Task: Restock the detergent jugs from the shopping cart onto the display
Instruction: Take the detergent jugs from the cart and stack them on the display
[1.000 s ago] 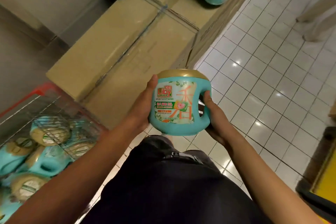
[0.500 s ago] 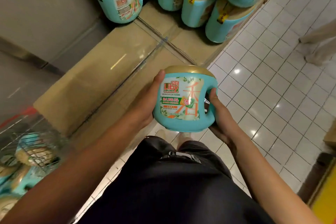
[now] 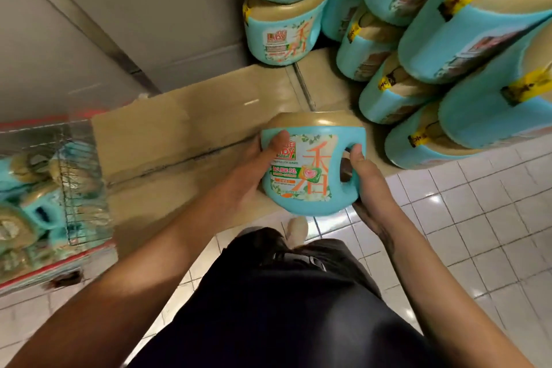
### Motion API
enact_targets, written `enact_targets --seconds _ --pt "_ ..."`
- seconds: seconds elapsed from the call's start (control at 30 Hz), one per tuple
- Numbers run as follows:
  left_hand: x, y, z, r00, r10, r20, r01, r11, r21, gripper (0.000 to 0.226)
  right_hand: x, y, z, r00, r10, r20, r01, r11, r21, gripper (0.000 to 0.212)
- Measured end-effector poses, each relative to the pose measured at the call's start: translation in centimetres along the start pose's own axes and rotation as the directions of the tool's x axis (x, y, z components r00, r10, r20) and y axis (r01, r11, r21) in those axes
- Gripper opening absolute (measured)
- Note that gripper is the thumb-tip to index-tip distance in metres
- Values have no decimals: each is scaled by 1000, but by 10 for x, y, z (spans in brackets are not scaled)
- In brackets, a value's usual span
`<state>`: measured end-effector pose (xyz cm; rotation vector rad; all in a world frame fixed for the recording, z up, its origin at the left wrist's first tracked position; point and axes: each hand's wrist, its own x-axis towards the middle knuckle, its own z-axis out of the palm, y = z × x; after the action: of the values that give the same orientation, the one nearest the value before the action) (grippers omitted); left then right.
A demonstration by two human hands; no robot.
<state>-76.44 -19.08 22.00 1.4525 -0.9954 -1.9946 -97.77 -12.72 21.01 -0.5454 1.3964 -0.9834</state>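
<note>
You have carried the detergent jug (image 3: 310,170) forward. A second ago it hung over the floor just off the near corner of the cardboard base (image 3: 179,128), and only the bottoms of the stocked jugs showed along the top. Now it sits above the front edge of that base, upright, gold cap up and label facing you, just beside the lowest jugs of the display stack (image 3: 448,54), which fills the upper right of your view.

Your grip has not changed. Your left hand (image 3: 248,173) wraps the jug's left side, with the thumb across the label and the other fingers hidden behind the body. Your right hand (image 3: 370,191) cups the handle side, with the thumb hooked over the handle. The jug is off the cardboard, carried wholly by your two hands.

The shopping cart (image 3: 74,188) has slid to the left edge of view, with more jugs (image 3: 30,218) lying in it, so plenty of restocking is likely left.

In my judgement the carry is nearly done and placement comes next. The bare cardboard between the stack and the lone column of jugs (image 3: 283,33) at the back edge looks like the free spot. Mind the stack's front corner as you set down, since those jugs lean out towards you.
</note>
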Motion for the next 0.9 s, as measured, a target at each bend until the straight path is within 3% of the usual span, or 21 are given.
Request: enact_targets --seconds 0.17,0.33,0.47,0.6,0.9 --pt "12 -5 12 978 160 -134 -170 983 -66 93 40 -18 -24 982 -140 129 155 981 -116 42" --pt "22 -41 25 898 377 -228 -368 926 83 113 63 -16 -44 940 -244 238 271 959 -87 57" --pt "22 -60 33 873 436 -221 -405 898 171 117 54 -6 -50 939 -213 271 226 974 -18 62" --pt "26 -62 29 885 419 -200 -380 901 208 125 44 5 -49 932 -257 254 272 962 -27 91" --pt "58 -26 9 853 472 -223 -402 867 294 119 89 -8 -23 931 -313 189 328 944 -49 91"
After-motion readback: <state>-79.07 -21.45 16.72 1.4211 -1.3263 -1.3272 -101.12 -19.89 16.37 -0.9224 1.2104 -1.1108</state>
